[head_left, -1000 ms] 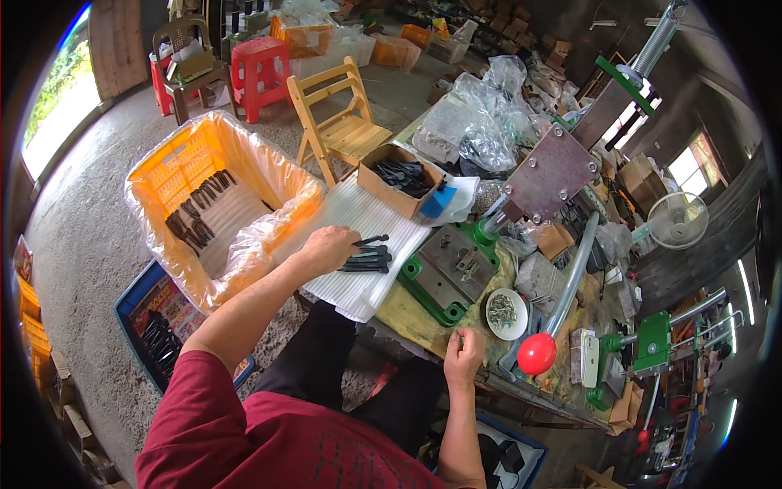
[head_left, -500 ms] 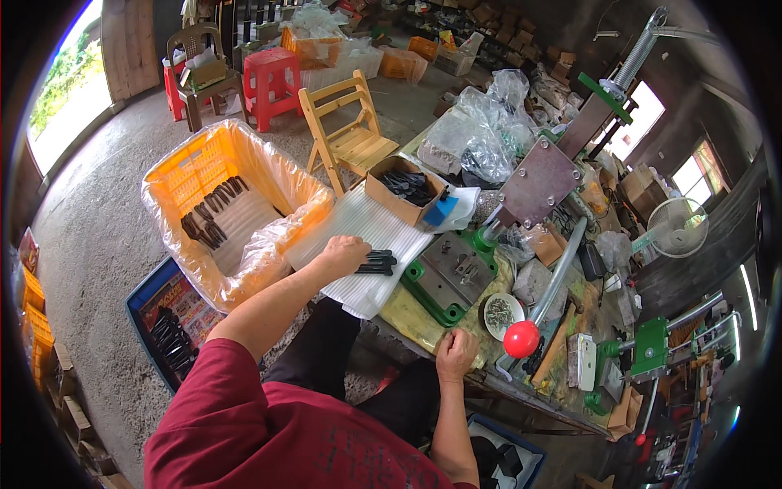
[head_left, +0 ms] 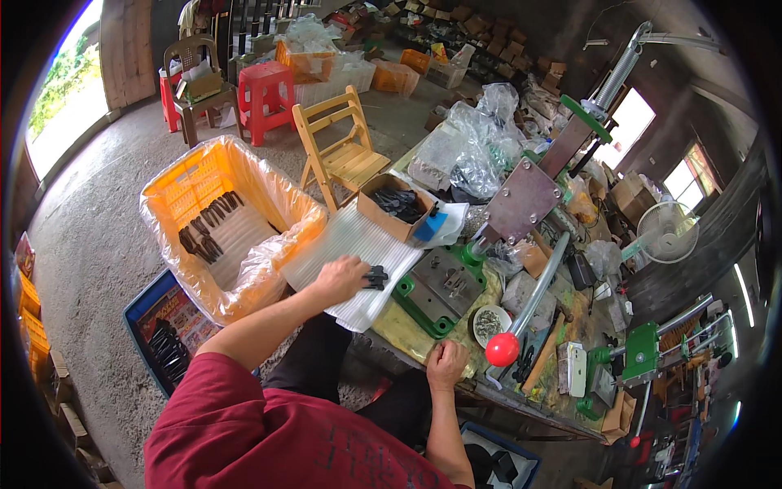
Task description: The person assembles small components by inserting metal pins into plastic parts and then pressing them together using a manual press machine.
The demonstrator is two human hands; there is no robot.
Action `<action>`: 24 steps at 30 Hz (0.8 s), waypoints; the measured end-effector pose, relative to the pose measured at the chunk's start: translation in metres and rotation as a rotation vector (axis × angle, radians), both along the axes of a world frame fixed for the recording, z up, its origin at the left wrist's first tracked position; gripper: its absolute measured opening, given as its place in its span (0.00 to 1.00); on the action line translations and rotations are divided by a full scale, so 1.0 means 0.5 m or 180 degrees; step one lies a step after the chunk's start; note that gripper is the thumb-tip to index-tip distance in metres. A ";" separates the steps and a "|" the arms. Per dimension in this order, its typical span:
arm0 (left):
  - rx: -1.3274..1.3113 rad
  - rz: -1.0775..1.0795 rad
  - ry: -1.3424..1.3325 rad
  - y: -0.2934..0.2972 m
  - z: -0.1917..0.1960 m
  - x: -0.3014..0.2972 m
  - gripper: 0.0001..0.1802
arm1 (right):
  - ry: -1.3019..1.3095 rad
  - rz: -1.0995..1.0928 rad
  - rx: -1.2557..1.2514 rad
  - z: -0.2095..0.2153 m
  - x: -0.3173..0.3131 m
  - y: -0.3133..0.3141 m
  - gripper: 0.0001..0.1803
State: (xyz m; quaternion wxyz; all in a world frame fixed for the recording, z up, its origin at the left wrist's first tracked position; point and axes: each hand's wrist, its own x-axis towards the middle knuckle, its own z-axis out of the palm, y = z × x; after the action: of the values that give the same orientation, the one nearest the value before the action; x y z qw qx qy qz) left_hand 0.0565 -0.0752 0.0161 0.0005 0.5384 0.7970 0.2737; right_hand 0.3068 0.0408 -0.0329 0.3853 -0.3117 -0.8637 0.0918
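A: Far left, what stands on the floor?

B: A flat blue plastic crate [head_left: 151, 314] with dark parts in it, and beside it an orange plastic basket lined with a clear bag [head_left: 224, 216], rows of black metal pieces laid on a white sheet inside.

A: And the left hand [head_left: 342, 279]?

B: It rests palm down on a white ribbed plastic sheet [head_left: 350, 244] at the bench [head_left: 407, 334] edge, its fingers curled over a small bunch of black metal parts [head_left: 375, 277], touching them. Whether they truly grip the bunch, I cannot tell.

A: What lies behind that sheet?

B: An open brown cardboard box [head_left: 393, 213] holding more black pieces, just beyond the sheet's far edge.

A: Further right?

B: A green-framed grey metal die block [head_left: 440, 289], just beside the bunch. Near it sits a small white bowl of tiny metal bits [head_left: 489, 323].

A: The right hand [head_left: 447, 365]?

B: Closed in a loose fist on the bench's near edge, fingers folded in, holding nothing I can see. The red ball knob of a long grey press lever [head_left: 502, 350] is just beside it, not touching.
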 end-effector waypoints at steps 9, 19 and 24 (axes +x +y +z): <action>-0.1711 -0.0976 -0.4375 -0.224 -0.113 0.159 0.17 | -0.0013 0.0063 0.0222 -0.012 0.005 0.008 0.05; -0.1097 0.0172 -0.6469 -0.224 -0.192 0.086 0.19 | 0.0121 -0.0096 0.0525 -0.041 0.004 0.025 0.04; -0.1218 0.0310 -0.6140 -0.206 -0.184 0.092 0.22 | 0.0064 -0.0297 0.0371 -0.044 0.009 0.024 0.03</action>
State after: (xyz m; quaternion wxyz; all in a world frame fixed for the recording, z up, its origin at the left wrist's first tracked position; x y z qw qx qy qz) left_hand 0.1027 -0.1782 -0.0761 0.7266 0.0416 0.5071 0.4617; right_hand 0.3111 0.0530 -0.0548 0.4153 -0.3278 -0.8482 0.0264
